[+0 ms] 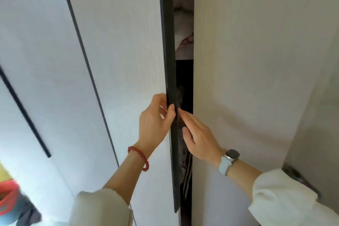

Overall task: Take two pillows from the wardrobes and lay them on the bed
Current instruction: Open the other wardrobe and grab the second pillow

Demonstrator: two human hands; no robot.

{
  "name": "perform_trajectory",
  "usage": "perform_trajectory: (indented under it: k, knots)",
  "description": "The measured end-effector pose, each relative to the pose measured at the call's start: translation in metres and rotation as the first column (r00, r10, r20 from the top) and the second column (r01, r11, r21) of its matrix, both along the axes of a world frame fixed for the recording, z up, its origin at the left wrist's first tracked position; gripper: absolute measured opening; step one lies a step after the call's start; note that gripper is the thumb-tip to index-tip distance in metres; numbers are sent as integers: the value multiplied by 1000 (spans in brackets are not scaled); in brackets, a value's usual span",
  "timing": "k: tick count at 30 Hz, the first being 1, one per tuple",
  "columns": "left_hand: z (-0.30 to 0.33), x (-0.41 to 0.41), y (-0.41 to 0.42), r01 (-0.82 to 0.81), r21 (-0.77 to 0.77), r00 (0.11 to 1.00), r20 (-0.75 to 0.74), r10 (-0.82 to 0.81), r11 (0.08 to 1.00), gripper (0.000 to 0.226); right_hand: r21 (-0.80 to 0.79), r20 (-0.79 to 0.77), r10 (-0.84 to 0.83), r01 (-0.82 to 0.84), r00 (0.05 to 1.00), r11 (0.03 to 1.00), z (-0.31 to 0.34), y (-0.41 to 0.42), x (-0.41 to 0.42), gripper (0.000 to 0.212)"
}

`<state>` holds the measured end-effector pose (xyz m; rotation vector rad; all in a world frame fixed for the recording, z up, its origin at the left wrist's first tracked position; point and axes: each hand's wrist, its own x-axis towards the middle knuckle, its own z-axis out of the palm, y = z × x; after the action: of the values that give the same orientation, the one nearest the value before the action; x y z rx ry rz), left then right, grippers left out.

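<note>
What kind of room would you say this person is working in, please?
Probably a bedroom or dressing area: tall pale wardrobe doors fill the view, both hands part them, and folded bedding shows on an inside shelf.

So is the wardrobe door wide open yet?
No, the door is only cracked open, showing a narrow gap, with the left hand gripping its dark edge and the right hand at the gap.

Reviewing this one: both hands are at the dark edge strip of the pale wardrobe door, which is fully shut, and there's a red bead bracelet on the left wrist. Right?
Not quite. The pale wardrobe door is ajar, not shut: the head view shows a gap with pale bedding inside. Both the left hand and right hand are at its dark edge strip; the red bead bracelet is right.
</note>
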<state>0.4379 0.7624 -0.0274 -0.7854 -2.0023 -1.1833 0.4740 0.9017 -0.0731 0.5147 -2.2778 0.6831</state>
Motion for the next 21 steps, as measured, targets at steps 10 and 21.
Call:
perform_trajectory:
  k: [10,21]
  knots:
    - [-18,71,-151,-341,150,934,-62,353,928,34,130,-86,464,-452,881,882,-13,-143,16,55]
    - [-30,73,-242,-836,99,548,198,813,539,52,194,-14,447,-436,894,879,-10,-206,-10,38]
